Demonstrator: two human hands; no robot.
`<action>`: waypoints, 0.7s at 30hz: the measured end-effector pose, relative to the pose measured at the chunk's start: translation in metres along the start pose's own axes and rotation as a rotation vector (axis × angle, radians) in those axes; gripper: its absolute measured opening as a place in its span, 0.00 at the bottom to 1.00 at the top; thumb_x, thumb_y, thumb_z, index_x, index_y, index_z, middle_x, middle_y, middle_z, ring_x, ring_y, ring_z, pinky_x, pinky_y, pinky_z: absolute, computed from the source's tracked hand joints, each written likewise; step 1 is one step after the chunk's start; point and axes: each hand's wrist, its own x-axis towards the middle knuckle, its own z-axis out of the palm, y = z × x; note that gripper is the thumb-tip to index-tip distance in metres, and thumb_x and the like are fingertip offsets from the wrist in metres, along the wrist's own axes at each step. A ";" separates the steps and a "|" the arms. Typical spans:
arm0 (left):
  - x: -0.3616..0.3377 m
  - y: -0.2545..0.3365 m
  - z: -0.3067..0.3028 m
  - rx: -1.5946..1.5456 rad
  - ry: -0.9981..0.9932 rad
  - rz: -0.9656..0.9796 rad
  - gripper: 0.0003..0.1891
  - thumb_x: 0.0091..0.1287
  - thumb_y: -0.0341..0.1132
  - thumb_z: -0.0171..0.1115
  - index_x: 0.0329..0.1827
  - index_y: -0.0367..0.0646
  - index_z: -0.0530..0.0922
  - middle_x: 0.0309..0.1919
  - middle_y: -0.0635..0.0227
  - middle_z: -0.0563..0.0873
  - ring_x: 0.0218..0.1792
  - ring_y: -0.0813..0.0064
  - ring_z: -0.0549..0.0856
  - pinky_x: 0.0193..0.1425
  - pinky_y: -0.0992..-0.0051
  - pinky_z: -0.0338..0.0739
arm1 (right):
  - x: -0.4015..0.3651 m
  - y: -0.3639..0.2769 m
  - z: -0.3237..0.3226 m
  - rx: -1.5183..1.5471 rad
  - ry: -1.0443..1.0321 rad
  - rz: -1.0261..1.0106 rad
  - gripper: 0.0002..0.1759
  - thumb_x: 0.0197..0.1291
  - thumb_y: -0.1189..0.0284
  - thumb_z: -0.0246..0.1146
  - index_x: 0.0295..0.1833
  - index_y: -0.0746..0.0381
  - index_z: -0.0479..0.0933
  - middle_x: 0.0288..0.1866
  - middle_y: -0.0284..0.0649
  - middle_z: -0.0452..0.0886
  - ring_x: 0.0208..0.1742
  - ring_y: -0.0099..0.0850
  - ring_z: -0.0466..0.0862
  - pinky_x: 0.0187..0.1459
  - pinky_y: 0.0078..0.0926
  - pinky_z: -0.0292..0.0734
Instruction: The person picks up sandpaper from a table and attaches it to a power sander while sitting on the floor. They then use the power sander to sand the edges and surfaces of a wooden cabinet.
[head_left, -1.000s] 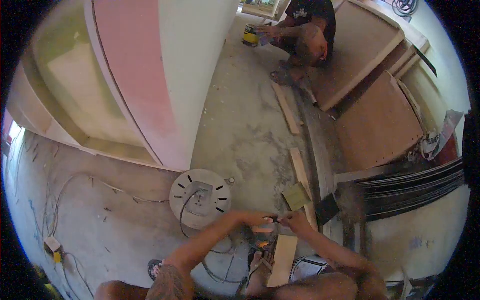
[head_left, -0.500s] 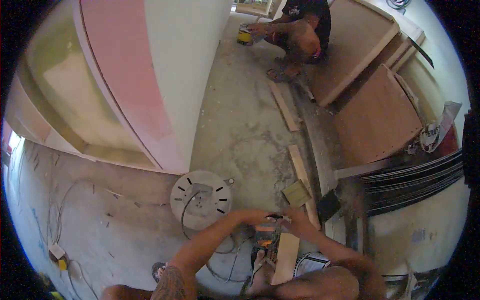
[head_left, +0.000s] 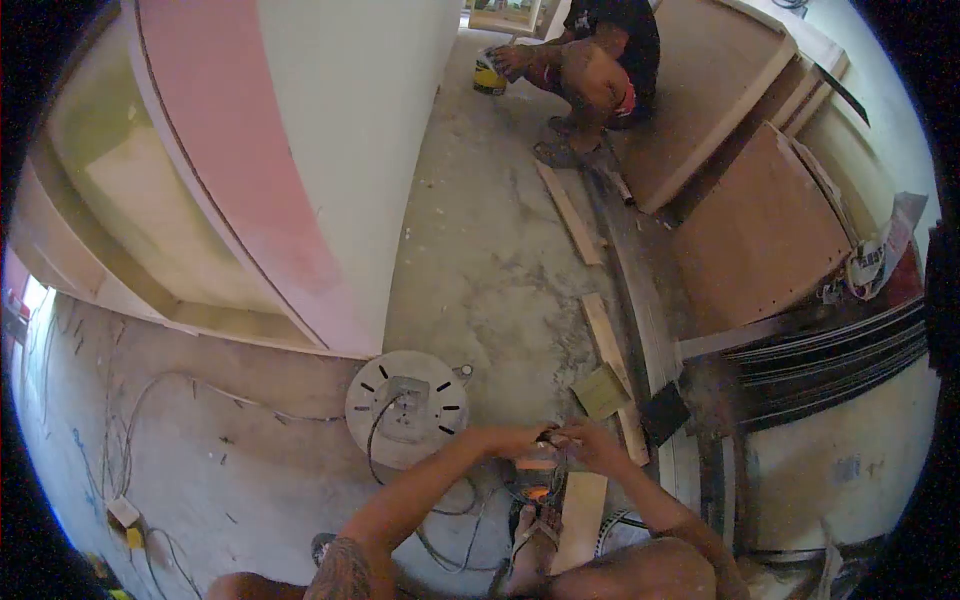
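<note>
In the head view, pinching a small dark piece (head_left: pixel 549 437) where the fingertips meet, between the left hand (head_left: pixel 520 441) and the right hand (head_left: pixel 592 446); both bent inward, fingers curled, almost touching each other. Cannot tell which fingers press where, at so small and blurred a size. Cannot tell either which way the piece points, or how its long axis runs.

Directly below the hands, toward the body, can see an orange and dark tool (head_left: pixel 537 465), partly covered by the fingers and bright orange near its lower end. Cannot make out its long axis. Nearer the body, just past the tool, can see a sandalled foot (head_left: pixel 535 540). Below the right hand, beside that foot, can see a wood block (head_left: pixel 580 515), laid lengthwise from near the right hand toward the knee.

Just beyond the right hand, can see a greenish square (head_left: pixel 600 391) over a narrow plank (head_left: pixel 604 335), and to the right a black square (head_left: pixel 664 413). Beyond the left hand, leftward, can see a pale slotted disc (head_left: pixel 408 430) and a cable (head_left: pixel 371 447) looped toward the tool.

Straight beyond the hands, can find open floor (head_left: pixel 480 240), bounded leftward by the edge of a white panel (head_left: pixel 340 150) and rightward by the planks. Far beyond, can see a crouching person (head_left: pixel 625 45), touching a yellow can (head_left: pixel 489 80).
</note>
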 end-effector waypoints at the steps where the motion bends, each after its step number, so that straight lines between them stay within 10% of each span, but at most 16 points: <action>1: 0.002 -0.010 -0.001 0.006 0.013 0.000 0.32 0.72 0.49 0.57 0.70 0.34 0.61 0.60 0.50 0.77 0.57 0.61 0.78 0.62 0.65 0.71 | 0.004 -0.005 0.001 0.001 0.005 -0.003 0.14 0.61 0.68 0.67 0.53 0.54 0.83 0.44 0.45 0.79 0.46 0.42 0.80 0.47 0.37 0.75; 10: -0.015 0.059 -0.021 0.110 -0.080 -0.274 0.53 0.55 0.55 0.75 0.72 0.35 0.50 0.57 0.44 0.77 0.55 0.57 0.80 0.58 0.64 0.74 | 0.008 0.000 0.020 0.269 0.006 0.172 0.15 0.56 0.68 0.72 0.49 0.57 0.85 0.43 0.45 0.78 0.46 0.41 0.80 0.47 0.35 0.75; 13: -0.017 0.061 -0.015 0.072 -0.012 -0.170 0.56 0.52 0.52 0.78 0.73 0.35 0.48 0.59 0.43 0.76 0.57 0.56 0.79 0.61 0.64 0.73 | 0.009 0.001 0.028 0.835 0.116 0.133 0.15 0.56 0.69 0.72 0.49 0.60 0.84 0.46 0.45 0.81 0.48 0.40 0.82 0.50 0.34 0.76; 21: -0.006 0.043 -0.008 -0.023 0.006 -0.213 0.58 0.53 0.56 0.77 0.73 0.36 0.46 0.62 0.43 0.74 0.62 0.56 0.76 0.66 0.66 0.70 | 0.001 0.014 0.030 0.391 0.038 0.143 0.16 0.58 0.70 0.71 0.51 0.62 0.82 0.48 0.42 0.85 0.51 0.32 0.83 0.54 0.32 0.76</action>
